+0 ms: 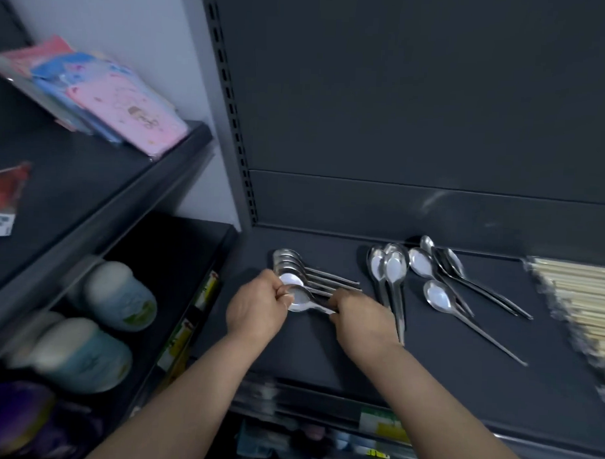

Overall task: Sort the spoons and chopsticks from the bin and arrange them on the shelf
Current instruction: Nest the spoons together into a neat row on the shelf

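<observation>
On the dark shelf (324, 353) lies a neat row of steel spoons (293, 263), bowls to the left and handles to the right. My left hand (257, 306) pinches the bowl end of the nearest spoon (300, 299) in that row. My right hand (359, 317) grips the handle end of the same spoon. Loose spoons (436, 297) lie scattered to the right. A pack of pale wooden chopsticks (580, 301) lies at the far right of the shelf. The bin is not in view.
A slotted upright post (230, 106) bounds the shelf on the left. The neighbouring rack holds pink and blue packets (127, 110) on top and capped jars (120, 291) lower down. Price tags (380, 422) line the shelf's front edge.
</observation>
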